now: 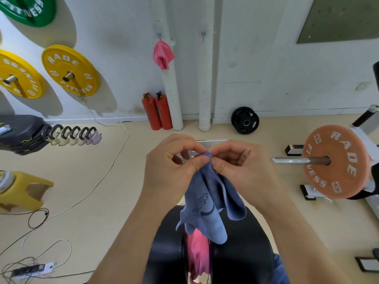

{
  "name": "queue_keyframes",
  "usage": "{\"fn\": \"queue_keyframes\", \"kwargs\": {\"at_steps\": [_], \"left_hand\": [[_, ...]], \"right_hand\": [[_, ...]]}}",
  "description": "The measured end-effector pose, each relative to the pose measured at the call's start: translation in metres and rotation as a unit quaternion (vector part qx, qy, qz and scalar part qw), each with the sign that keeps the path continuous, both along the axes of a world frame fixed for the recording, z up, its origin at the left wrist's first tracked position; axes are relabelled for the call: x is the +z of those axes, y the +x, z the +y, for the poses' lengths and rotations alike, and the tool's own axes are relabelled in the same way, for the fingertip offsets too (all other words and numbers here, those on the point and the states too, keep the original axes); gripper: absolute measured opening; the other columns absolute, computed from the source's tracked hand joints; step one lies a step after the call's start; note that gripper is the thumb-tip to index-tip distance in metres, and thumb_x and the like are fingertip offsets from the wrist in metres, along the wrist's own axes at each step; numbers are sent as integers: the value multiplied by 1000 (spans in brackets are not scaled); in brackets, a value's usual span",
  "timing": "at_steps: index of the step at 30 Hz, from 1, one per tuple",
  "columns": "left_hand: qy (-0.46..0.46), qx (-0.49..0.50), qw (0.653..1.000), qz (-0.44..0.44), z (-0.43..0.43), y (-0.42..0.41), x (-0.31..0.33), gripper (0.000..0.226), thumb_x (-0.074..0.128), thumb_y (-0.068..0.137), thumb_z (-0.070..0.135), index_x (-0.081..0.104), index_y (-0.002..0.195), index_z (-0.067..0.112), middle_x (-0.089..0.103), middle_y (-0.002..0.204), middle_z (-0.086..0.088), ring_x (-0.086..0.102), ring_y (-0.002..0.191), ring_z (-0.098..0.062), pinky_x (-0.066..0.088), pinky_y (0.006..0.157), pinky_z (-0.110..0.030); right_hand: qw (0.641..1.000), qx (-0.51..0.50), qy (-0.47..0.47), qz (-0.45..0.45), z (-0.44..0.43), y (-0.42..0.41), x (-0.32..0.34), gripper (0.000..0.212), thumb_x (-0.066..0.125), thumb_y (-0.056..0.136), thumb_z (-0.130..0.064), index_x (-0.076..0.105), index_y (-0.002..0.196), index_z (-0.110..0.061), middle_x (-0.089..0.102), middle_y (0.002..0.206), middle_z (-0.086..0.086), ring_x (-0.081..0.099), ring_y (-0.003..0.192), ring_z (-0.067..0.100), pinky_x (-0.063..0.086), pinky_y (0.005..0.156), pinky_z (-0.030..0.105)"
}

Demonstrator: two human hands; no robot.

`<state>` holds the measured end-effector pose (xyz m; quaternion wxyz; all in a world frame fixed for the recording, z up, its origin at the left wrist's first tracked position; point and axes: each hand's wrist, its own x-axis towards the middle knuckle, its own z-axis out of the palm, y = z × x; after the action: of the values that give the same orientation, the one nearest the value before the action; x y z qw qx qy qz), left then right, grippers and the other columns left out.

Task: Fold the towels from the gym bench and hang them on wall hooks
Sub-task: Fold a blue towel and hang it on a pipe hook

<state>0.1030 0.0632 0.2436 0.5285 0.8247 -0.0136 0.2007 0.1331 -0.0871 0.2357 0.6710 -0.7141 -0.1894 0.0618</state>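
A blue towel [209, 203] hangs in folds from both my hands over the black gym bench [242, 249]. My left hand [170, 167] and my right hand [238, 167] pinch its bunched top corner together between thumbs and fingers. A pink towel [198, 255] lies on the bench below it, partly hidden by the blue one. Another pink towel [163, 55] hangs from the left wall hook [159, 35]. The right wall hook [203, 34] is bare.
Two red fire extinguishers [156, 111] stand against the wall by white padded pipes [172, 99]. A barbell with an orange plate [334, 165] is at right. Yellow plates [70, 70] hang on the left wall. Cables [41, 218] trail across the floor at left.
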Motion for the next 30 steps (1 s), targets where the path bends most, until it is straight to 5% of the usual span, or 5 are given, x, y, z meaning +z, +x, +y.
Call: {"fn": "queue_keyframes", "kwargs": {"at_steps": [5,11,16,27,30], "left_hand": [[53,-24,998,15,1,-4,0,18,71,76,11,65,74,29,65,69,-1,49,55,-13,42,52,-19],[5,25,1000,4,28,11,2,27,62,83,10,58,75,35,63,70,20,55,65,-2,44,68,-13],[-64,141,987,40,84,10,-27,28,56,88,7,57,76,32,56,67,15,47,60,-3,39,62,-20],[-38,101,970,220,115,17,-74,28,63,83,-4,71,82,23,66,58,15,56,54,-2,44,51,-8],[-34,101,957,270,109,38,-93,29,62,83,-7,69,72,19,68,66,-1,61,70,-21,55,63,-17]], "right_hand": [[999,-35,18,12,5,1,-3,29,71,79,5,65,76,-23,71,73,-11,68,74,3,51,69,14],[954,-42,-293,46,-12,27,-59,37,52,73,10,58,63,-25,57,60,-9,52,62,9,38,54,14],[906,-60,-362,213,-60,50,-98,31,45,76,8,65,75,-16,57,69,9,48,65,21,39,56,26],[911,-2,-273,311,-94,106,-63,12,52,93,-6,59,97,-15,56,54,5,44,39,8,33,36,15],[894,20,-291,340,-84,119,-63,13,51,94,-4,58,98,-14,58,57,6,49,37,6,36,35,14]]}}
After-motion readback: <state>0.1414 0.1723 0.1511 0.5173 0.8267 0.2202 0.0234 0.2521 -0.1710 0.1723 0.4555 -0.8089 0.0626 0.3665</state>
